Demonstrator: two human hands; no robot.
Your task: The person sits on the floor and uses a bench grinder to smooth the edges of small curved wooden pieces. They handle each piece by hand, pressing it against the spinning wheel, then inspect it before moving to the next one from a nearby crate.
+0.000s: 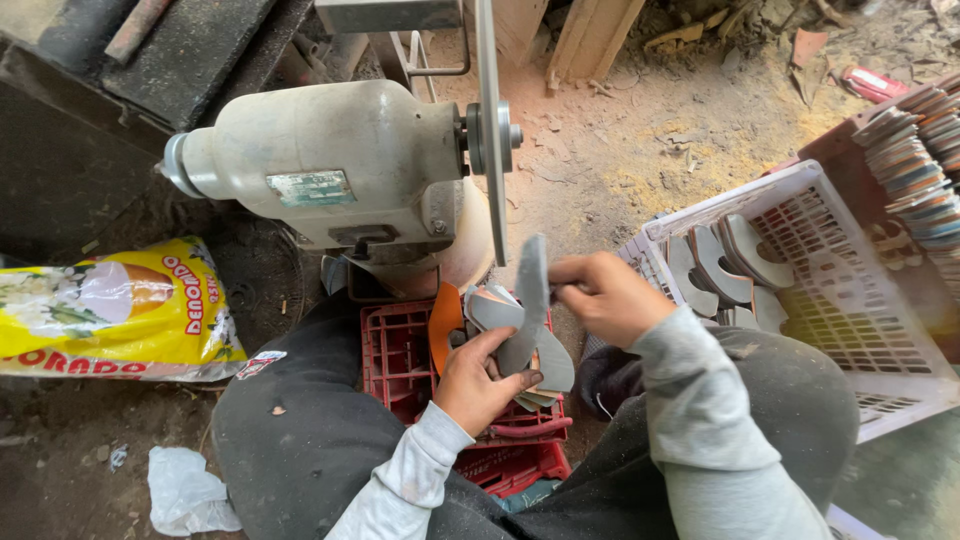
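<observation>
Soft, even daylight is seen throughout; sharp focus is kept around the fingers (520, 380), deep shadow is cast left of them, edges are bent by wide-angle distortion.

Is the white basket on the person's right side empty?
No, the white basket holds several curved grey pieces standing along its near wall.

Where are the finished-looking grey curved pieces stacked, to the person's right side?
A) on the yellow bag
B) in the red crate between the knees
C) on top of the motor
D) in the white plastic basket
D: several grey curved pieces stand side by side inside the white plastic basket, next to the right hand.
</observation>
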